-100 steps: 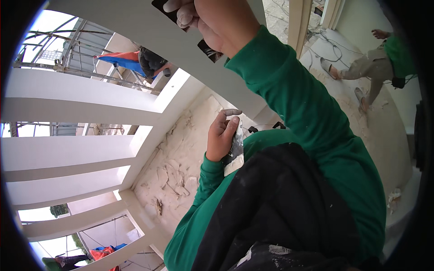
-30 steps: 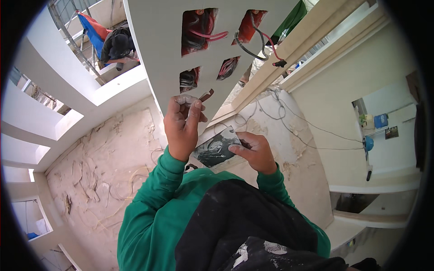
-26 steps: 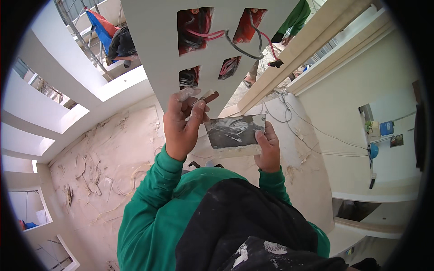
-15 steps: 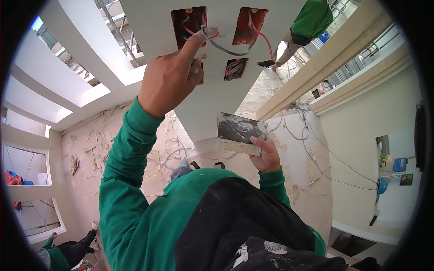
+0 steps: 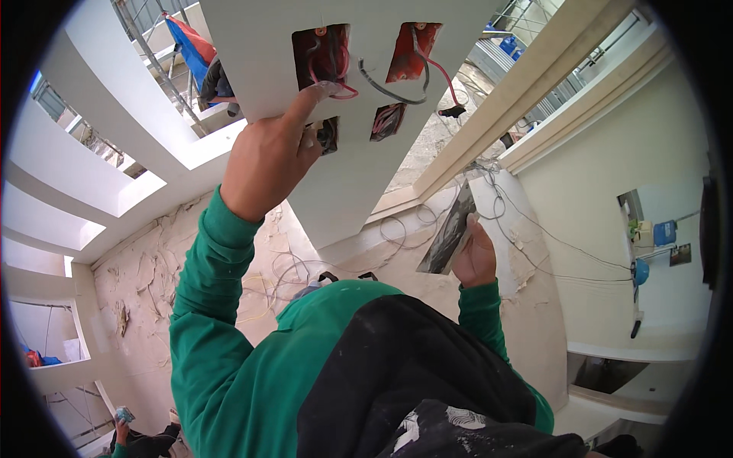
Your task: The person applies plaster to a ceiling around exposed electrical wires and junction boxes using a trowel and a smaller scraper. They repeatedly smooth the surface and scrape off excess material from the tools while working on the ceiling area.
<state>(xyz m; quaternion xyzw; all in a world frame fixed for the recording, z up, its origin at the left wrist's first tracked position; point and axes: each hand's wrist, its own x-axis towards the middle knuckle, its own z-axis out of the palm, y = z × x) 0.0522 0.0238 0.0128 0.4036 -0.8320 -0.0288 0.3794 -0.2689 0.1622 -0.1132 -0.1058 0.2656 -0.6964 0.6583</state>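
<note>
My left hand [image 5: 273, 164] is raised to the white wall panel [image 5: 332, 206]. Its index finger is stretched out, its tip at the lower edge of the upper-left red electrical box [image 5: 327, 55], by a looped red wire [image 5: 345, 93]. The thumb sits apart, beside a smaller box opening [image 5: 328, 135]. Nothing shows in this hand. Low on the right, my right hand [image 5: 476, 256] grips a flat, dark rectangular plate [image 5: 450, 233] smeared with pale putty, now seen tilted nearly edge-on. A grey wire [image 5: 393, 95] hangs in a curve from the upper-right red box [image 5: 412, 57].
Another small box [image 5: 388, 122] holds bundled wires. Loose cables [image 5: 393, 233] lie on the stained floor [image 5: 145, 305]. A long beige frame [image 5: 527, 99] slants along the right. White slats [image 5: 122, 84] stand on the left. Another person's arm [image 5: 121, 435] shows at lower left.
My left hand has moved down and left from the grey wire, which hangs free. My right hand has moved right and turned the plate from face-on to nearly edge-on. The person at upper right is gone.
</note>
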